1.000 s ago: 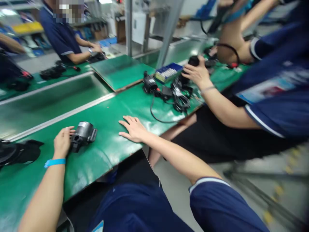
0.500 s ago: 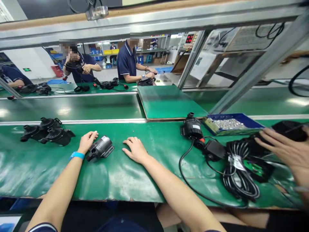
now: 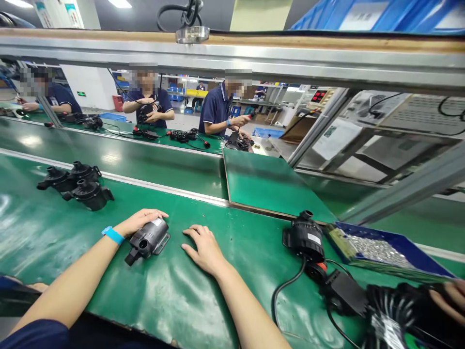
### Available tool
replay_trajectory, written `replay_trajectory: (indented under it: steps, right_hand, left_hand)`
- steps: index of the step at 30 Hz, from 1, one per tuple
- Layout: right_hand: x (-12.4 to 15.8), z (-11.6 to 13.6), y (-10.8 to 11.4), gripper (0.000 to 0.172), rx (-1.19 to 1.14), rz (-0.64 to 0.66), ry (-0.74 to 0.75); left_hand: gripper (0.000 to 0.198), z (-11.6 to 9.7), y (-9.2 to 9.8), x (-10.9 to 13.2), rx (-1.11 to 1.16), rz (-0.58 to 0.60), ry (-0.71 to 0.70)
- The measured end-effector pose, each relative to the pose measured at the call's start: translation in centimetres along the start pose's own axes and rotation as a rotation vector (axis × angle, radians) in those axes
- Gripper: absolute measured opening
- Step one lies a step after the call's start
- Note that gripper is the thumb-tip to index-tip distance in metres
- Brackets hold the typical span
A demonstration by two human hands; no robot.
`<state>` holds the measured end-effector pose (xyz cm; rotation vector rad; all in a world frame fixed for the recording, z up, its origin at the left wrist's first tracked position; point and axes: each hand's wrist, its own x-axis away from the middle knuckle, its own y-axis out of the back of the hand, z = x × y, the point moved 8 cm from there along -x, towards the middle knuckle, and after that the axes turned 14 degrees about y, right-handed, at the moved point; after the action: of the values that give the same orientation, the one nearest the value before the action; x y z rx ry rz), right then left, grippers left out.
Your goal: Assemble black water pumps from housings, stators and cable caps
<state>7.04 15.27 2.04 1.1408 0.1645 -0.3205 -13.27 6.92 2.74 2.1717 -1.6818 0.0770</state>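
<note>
My left hand (image 3: 140, 220), with a blue wristband, lies over the back of a small dark grey pump (image 3: 147, 240) on the green bench (image 3: 181, 300), fingers stretched along its top. My right hand (image 3: 203, 247) rests flat on the mat just right of the pump, fingers spread and holding nothing. The pump's round port faces me.
Three black pumps (image 3: 76, 186) sit at the left. A black pump with a cable (image 3: 304, 237) and coiled wires (image 3: 385, 315) lie at the right by a blue tray of small metal parts (image 3: 378, 249). A co-worker's hand (image 3: 448, 298) is at the far right. Other people work across the conveyor (image 3: 109, 157).
The view has swung left and up from the neighbour's area to the bench ahead. Both hands stay where they were, the left on the pump and the right flat beside it.
</note>
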Motion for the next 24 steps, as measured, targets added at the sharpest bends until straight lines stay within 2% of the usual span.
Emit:
replay_trajectory:
  steps: [6,14,19,24]
  right_hand:
    - [-0.3,-0.2,-0.4,0.043,0.03,0.029,0.004]
    - [-0.1,-0.9,-0.6,0.04,-0.036,0.031,0.031]
    - [0.2,-0.9,-0.3,0.038,-0.101,0.025,0.029]
    - [0.3,-1.0,-0.1,0.038,-0.122,0.014,0.0]
  left_hand:
    - [0.055,0.3,-1.3,-0.2,0.132,0.062,0.012]
    - [0.053,0.7,-1.2,0.4,0.038,0.075,-0.011]
    - [0.039,-1.3,-0.9,2.7,-0.043,0.02,-0.11]
    - [0.023,-4.6,-0.9,5.9,-0.158,-0.173,-0.325]
